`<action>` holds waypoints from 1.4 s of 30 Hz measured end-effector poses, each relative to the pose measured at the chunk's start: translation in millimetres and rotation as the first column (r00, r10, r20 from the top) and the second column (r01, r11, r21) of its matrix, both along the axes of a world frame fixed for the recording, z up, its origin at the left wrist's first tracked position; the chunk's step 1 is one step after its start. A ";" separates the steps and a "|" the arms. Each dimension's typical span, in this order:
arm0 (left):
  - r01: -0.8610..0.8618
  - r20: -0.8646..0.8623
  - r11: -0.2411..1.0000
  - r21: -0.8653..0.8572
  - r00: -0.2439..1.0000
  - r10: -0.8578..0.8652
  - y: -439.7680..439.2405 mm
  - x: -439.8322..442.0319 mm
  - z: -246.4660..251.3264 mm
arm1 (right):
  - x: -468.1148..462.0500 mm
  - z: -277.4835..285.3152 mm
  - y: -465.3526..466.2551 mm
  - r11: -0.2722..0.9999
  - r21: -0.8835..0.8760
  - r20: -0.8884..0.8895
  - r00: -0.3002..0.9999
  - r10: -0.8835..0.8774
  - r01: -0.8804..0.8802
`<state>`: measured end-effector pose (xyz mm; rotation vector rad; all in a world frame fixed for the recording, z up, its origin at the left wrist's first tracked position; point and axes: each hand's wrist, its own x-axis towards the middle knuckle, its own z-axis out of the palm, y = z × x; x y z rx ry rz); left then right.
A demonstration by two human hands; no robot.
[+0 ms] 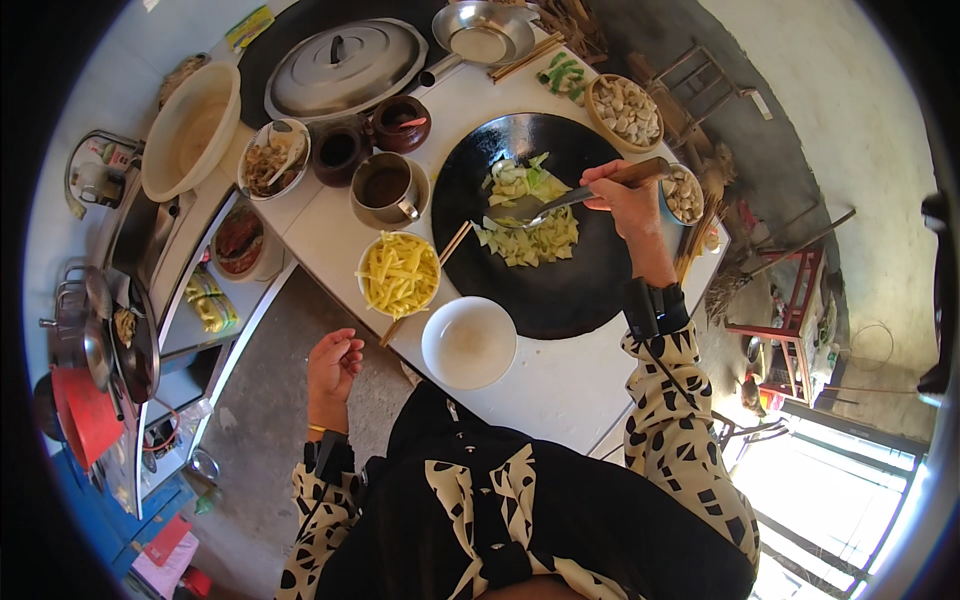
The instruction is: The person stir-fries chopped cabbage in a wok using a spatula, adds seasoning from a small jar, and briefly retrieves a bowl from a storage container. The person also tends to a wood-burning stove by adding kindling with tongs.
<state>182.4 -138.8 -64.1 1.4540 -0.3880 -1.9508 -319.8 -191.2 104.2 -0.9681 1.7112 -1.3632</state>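
My right hand [619, 201] grips the handle of a metal ladle [559, 202] with a wooden end. The ladle's bowl rests among chopped cabbage [532, 238] in a large black wok [540, 300] set into the white counter. Off the counter's near edge, my left hand [335, 361] holds nothing, its fingers loosely curled. Between the hands stand a white bowl [469, 343], with a little residue or liquid inside, and a bowl of yellow cut strips [400, 275], maybe potato. Wooden chopsticks [456, 243] lie partly under the bowl of strips.
Behind are a metal mug [385, 182], two dark brown pots [401, 124], a bowl of food [274, 160] and a lidded pan [346, 67]. A metal saucepan [484, 34] stands at the back. Bowls of pale pieces [624, 112] line the wok's right side. Shelves with pans are at left.
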 end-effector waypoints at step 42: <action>0.030 0.028 0.998 -0.055 0.999 -0.029 34.6 -5.1 18.6 | 0.8 -50.3 47.7 0.983 -0.124 0.084 0.989 -0.123 0.133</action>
